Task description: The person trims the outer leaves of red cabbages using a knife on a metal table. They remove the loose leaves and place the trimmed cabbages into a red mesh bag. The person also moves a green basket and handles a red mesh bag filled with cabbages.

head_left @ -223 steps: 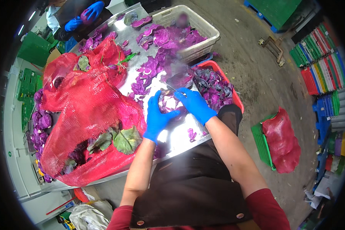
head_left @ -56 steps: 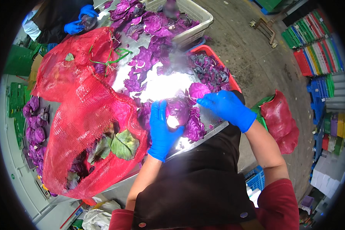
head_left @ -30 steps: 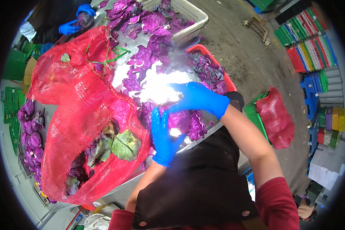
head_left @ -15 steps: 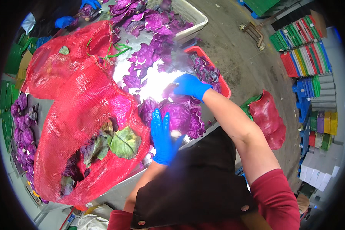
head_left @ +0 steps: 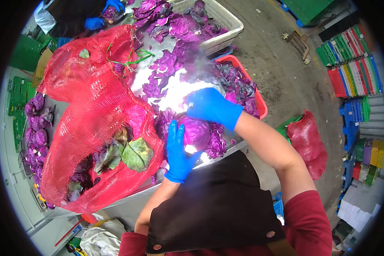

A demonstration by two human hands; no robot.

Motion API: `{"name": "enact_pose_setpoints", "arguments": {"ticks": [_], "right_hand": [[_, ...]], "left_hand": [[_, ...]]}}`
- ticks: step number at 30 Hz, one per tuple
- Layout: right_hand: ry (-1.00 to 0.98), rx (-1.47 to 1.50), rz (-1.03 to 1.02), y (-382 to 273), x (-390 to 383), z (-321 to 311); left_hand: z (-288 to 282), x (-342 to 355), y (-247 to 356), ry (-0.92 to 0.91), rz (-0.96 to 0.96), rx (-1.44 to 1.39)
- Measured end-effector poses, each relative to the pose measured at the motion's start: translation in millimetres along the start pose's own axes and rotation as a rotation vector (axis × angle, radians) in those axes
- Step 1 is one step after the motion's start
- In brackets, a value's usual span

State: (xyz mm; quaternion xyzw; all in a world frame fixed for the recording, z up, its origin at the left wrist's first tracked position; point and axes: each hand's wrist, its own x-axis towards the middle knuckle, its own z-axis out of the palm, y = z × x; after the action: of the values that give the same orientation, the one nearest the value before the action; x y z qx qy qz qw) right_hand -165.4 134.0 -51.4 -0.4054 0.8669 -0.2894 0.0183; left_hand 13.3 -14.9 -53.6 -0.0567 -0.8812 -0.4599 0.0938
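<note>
A round red cabbage (head_left: 197,135) rests near the table edge in front of me, its pale stem end turned toward me. My left hand (head_left: 179,155), in a blue glove, holds the cabbage from its left side, fingers stretched along it and thumb around the lower side. My right hand (head_left: 213,106), also gloved in blue, is closed just above the cabbage's far side; what is in its fingers is hidden. Loose purple leaves (head_left: 168,64) lie beyond both hands. On the left, a red mesh sack (head_left: 89,128) gapes open, with cabbage and a green outer leaf (head_left: 137,156) at its mouth.
A red crate (head_left: 262,104) of leaves stands beyond my right hand, a white crate (head_left: 234,27) of leaves farther off. Several cabbages (head_left: 36,136) lie at far left. Another person's gloved hand (head_left: 94,23) works across the table. A filled red sack (head_left: 307,145) lies on the floor.
My right hand has moved slightly toward me, over the cabbage's far side. My left hand stays on the cabbage. The whole view has shifted a little.
</note>
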Motion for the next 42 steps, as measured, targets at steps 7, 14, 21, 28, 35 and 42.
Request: {"name": "enact_pose_setpoints", "arguments": {"ticks": [7, 14, 21, 28, 35, 42], "right_hand": [[-0.200, 1.042, 0.807, 10.2, -36.4, -8.0], [-0.140, 1.007, 0.774, 9.6, -73.9, 21.7], [0.017, 0.361, 0.542, -1.1, -92.4, 42.2], [-0.327, 0.799, 0.588, -22.6, -67.4, -33.3], [-0.195, 1.049, 0.724, -11.7, -82.4, -22.9], [-0.443, 1.101, 0.684, -17.2, -69.3, -53.6]], "left_hand": [[-6.9, 28.9, 42.7, 0.001, -0.156, 0.197], [9.4, 31.9, 52.1, -0.095, -0.230, 0.509], [9.0, 4.7, 27.5, 0.100, -0.052, 0.231], [-7.5, 3.4, 30.0, 0.206, -0.187, 0.054], [-12.0, 10.2, 55.1, 0.209, -0.127, -0.201], [-12.7, 5.5, 53.7, 0.178, -0.169, -0.246]]}}
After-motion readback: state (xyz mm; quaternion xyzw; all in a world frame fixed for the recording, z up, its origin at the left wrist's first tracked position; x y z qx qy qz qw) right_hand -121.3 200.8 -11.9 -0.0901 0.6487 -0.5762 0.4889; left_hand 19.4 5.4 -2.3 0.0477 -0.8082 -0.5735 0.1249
